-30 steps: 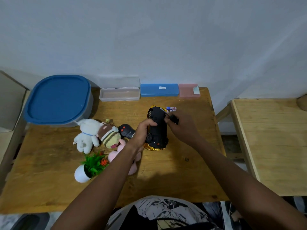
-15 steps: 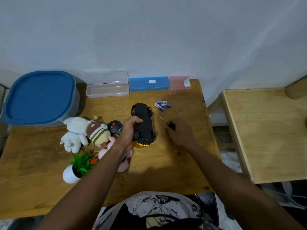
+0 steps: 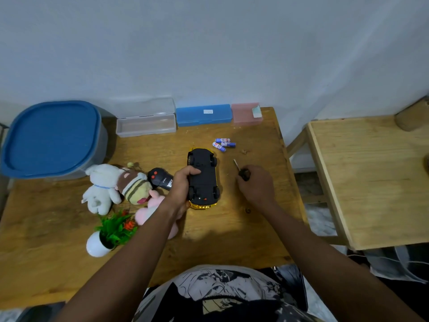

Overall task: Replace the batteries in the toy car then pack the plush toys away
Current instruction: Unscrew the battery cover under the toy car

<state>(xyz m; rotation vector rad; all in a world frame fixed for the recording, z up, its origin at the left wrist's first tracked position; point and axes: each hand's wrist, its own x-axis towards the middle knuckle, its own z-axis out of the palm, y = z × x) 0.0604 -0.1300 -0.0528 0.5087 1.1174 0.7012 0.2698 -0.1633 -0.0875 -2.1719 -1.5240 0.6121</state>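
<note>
A gold toy car [image 3: 204, 180] lies upside down on the wooden table [image 3: 232, 228], black underside up. My left hand [image 3: 183, 184] grips its left side. My right hand [image 3: 256, 184] holds a small black-handled screwdriver [image 3: 241, 170] to the right of the car, its tip pointing away from me. Three blue and white batteries [image 3: 223, 144] lie beyond the car. A white plush [image 3: 101, 187], a brown striped plush [image 3: 134, 185] and a pink plush [image 3: 152, 209] lie left of the car, the pink one partly under my left forearm.
A black remote [image 3: 160, 178] sits between the plush toys and the car. A large tub with a blue lid [image 3: 51, 138] stands back left. Clear [image 3: 146, 124], blue [image 3: 204, 115] and pink [image 3: 246, 113] boxes line the wall. A potted fake plant [image 3: 109, 233] stands front left. A second wooden table [image 3: 376, 177] stands right.
My right hand drew the screwdriver away from the car's underside to the right. The car came down from a tilted hold onto the table, still in my left hand.
</note>
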